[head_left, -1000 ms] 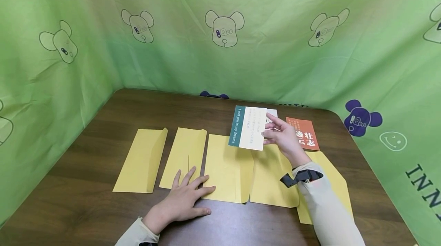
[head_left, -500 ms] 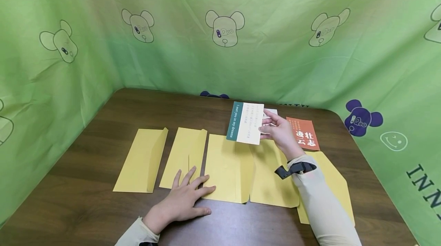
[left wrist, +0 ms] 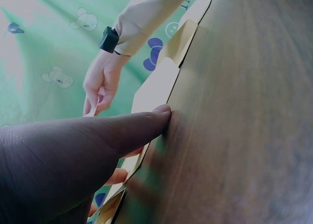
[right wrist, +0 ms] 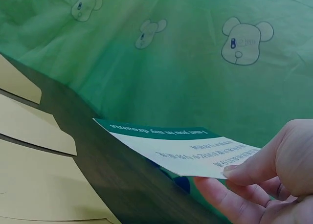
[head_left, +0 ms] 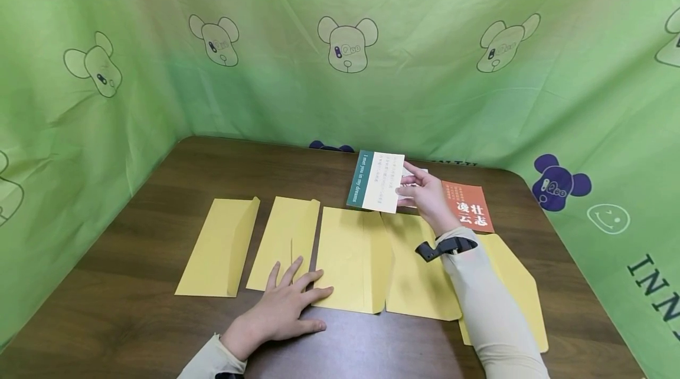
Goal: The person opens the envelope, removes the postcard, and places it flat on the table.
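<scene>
My right hand (head_left: 427,199) pinches a white card with a dark green band (head_left: 376,182) by its right edge, thumb on top and fingers beneath. The right wrist view shows this card (right wrist: 181,148) tilted and raised over the table. Spread flat, my left hand (head_left: 284,307) rests with its fingertips on the middle yellow envelope (head_left: 345,261) and the yellow envelope to its left (head_left: 281,231). Behind the right hand lies another white card (head_left: 421,172), mostly hidden. A red card with white characters (head_left: 470,206) lies to the right of that hand.
More yellow envelopes lie in the row: one at the far left (head_left: 212,249), one right of the middle (head_left: 419,278) and one at the far right (head_left: 512,284), partly under the right sleeve. A green curtain (head_left: 265,101) encloses the brown table (head_left: 122,249).
My right hand has carried the white and green card a little farther from me and slightly left. The left hand and the envelopes have stayed in place.
</scene>
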Demonstrator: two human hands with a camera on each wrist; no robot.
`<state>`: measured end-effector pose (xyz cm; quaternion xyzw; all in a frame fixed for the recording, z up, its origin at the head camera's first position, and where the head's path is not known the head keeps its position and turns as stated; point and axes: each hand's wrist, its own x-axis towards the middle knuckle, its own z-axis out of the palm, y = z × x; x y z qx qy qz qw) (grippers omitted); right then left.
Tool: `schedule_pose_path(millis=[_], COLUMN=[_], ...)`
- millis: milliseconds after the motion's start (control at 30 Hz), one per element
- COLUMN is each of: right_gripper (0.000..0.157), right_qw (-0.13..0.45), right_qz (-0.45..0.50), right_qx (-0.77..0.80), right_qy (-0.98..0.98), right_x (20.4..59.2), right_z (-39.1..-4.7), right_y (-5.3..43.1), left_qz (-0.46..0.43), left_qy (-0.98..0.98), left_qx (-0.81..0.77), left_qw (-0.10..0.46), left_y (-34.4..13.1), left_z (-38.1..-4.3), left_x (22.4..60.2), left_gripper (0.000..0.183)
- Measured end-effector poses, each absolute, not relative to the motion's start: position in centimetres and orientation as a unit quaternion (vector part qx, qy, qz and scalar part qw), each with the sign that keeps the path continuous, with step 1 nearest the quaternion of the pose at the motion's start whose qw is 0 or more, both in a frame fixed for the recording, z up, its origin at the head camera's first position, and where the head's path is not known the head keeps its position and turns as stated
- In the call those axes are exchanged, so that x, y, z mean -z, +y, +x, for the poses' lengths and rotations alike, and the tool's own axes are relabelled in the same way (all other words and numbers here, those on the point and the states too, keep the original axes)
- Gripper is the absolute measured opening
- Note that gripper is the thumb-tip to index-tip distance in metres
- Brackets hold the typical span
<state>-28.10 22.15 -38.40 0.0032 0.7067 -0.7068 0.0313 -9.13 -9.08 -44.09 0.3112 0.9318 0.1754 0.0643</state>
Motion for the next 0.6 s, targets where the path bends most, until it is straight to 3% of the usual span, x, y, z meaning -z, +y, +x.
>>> schedule_pose_path(millis=[600], right_gripper=[0.071], right_qw=[0.044], right_qz=[0.067], right_qx=[0.699], right_qy=[0.710], right_x=[39.6], right_z=[-31.1], right_y=[21.5], left_qz=[0.314], left_qy=[0.933], left_qx=[-0.171], left_qw=[0.051], left_y=[-9.1], left_z=[-9.3], left_x=[44.8], left_gripper=[0.058])
